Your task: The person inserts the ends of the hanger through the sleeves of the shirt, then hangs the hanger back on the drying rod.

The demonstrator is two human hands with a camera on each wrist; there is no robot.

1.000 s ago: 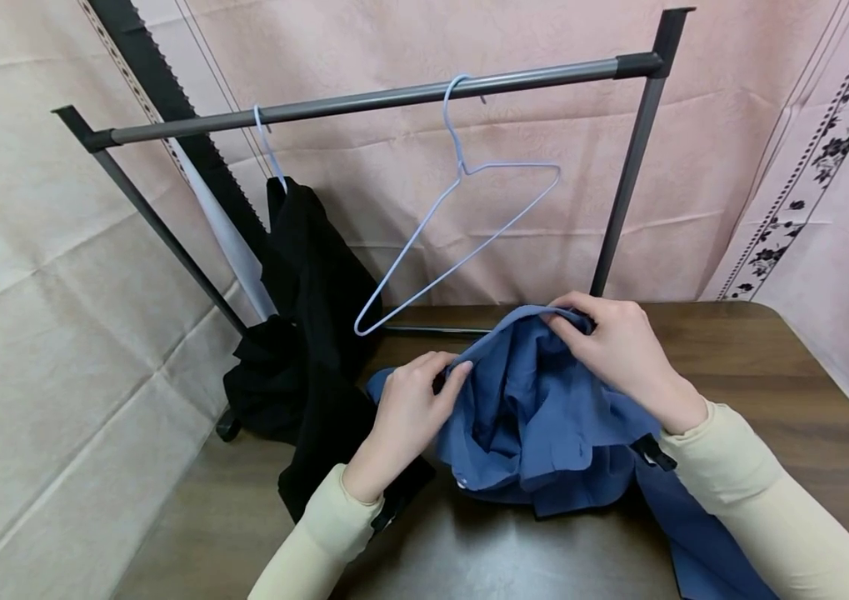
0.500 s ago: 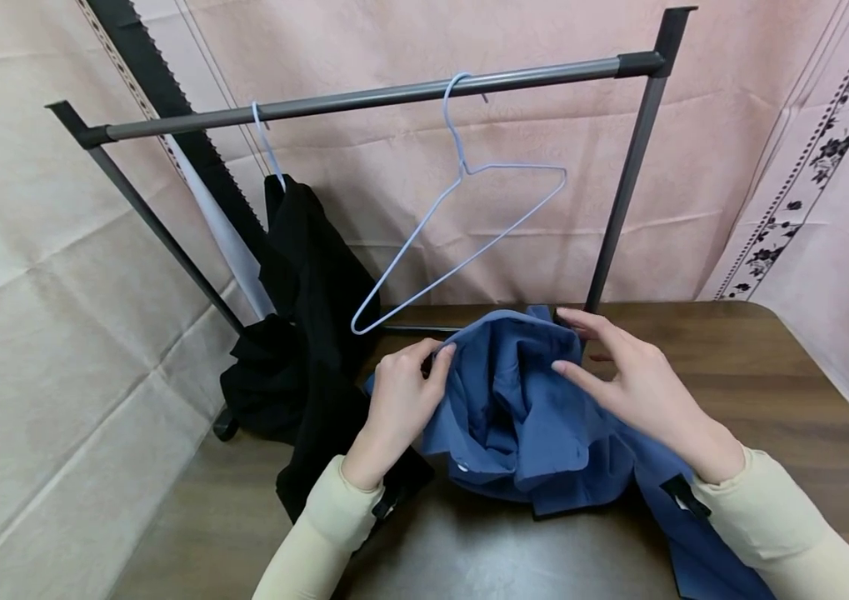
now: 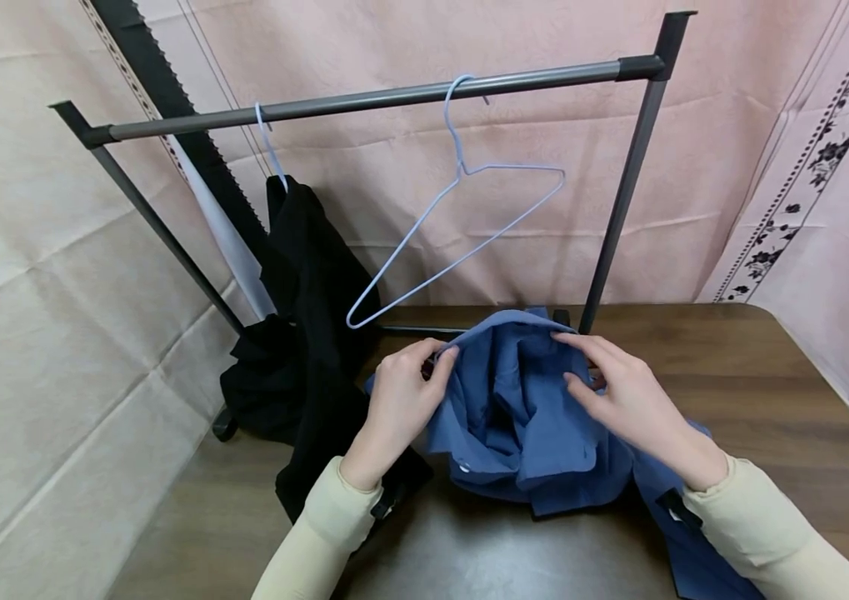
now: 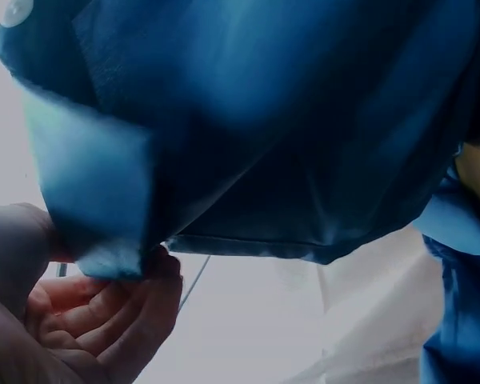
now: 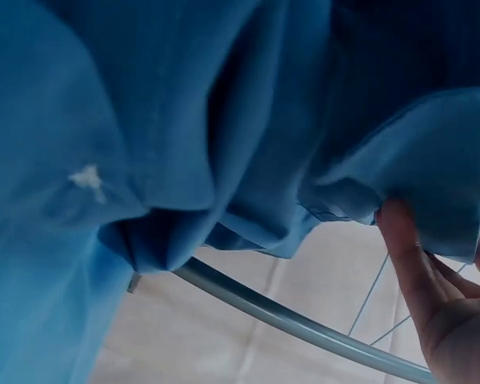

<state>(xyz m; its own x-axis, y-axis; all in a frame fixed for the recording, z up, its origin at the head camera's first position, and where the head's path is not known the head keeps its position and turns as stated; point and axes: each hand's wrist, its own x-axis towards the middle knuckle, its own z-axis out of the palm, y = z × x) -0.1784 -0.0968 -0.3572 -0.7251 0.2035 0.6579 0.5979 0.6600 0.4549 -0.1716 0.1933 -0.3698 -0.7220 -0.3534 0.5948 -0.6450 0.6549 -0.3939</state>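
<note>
A blue button-up shirt [image 3: 544, 458] is bunched in front of me, its collar edge raised and the neck gaping toward the head camera. My left hand [image 3: 405, 392] pinches the left side of the collar between thumb and fingers; the left wrist view shows the collar corner [image 4: 104, 192] in that grip. At the right side, my right hand [image 3: 630, 400] has thumb and fingers around the collar fabric [image 5: 440, 160]. Behind the shirt, a light blue wire hanger [image 3: 461, 171] hangs bare from the rack's bar [image 3: 364, 102].
A black garment [image 3: 319, 300] hangs on another light blue hanger [image 3: 270, 150] at the left of the rack, trailing onto the wooden table [image 3: 731, 375]. The rack's right post [image 3: 630, 183] rises behind my right hand. Pale cloth [image 3: 544, 233] covers the walls.
My right hand let go of the collar, spread its fingers and drew back right, then took the collar edge again slightly lower. My left hand shifted a little left, still gripping.
</note>
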